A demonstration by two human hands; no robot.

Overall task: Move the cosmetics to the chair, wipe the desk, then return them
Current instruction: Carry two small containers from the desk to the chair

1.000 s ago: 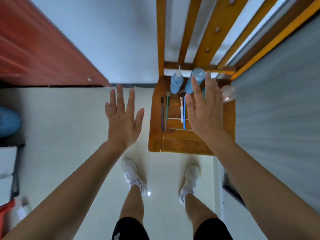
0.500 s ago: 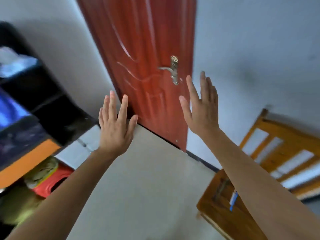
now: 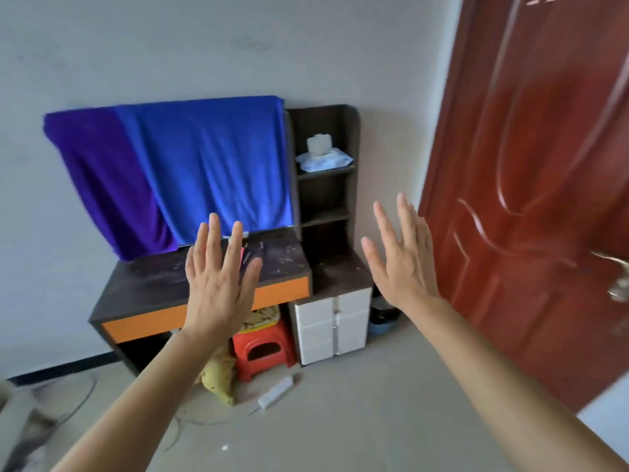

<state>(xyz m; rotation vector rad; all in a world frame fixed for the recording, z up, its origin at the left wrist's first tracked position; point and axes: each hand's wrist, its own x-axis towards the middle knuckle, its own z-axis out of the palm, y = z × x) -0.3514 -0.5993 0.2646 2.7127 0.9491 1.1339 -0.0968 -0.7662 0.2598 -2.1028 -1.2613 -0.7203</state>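
Nothing held, dusty desk (image 3: 153,277) straight ahead

Red door (image 3: 531,165) on the right; blue cloth (image 3: 204,165) draped above the desk; left hand (image 3: 218,287) and right hand (image 3: 405,264) spread flat, both empty; a few small cosmetics (image 3: 253,250) lying on the desktop, too blurry to name

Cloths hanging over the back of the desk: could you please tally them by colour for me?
Blue cloth: 1
Purple cloth: 1
Total: 2
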